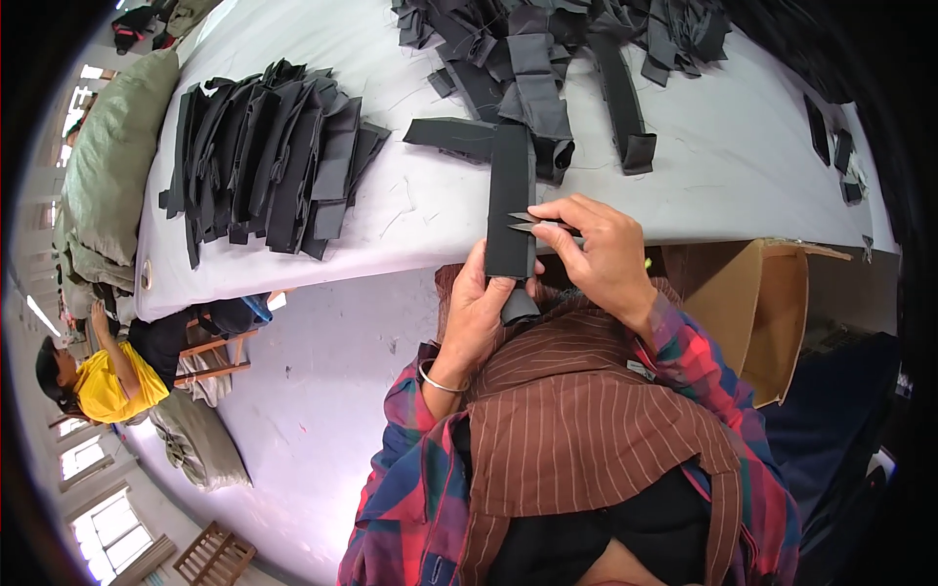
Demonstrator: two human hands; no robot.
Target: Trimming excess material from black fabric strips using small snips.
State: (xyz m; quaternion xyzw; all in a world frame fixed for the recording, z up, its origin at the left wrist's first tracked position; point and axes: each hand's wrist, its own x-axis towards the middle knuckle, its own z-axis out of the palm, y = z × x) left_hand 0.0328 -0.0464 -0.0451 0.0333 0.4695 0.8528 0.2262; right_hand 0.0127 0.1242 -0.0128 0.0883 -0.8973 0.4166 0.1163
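Black strip (510,186) sat pinched in my left hand (476,314), right hand (608,252) closed around parted snips (523,217); trimming seemed in hand, next move needing steady aim.

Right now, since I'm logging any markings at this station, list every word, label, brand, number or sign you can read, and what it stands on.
No text can be read in this view.
Brown striped apron: a small pale patch, possibly a label, too small to read.
Dark strip in the left hand: no lettering visible.
Metal snips in the right hand: none visible.
Cardboard box: none I can make out.
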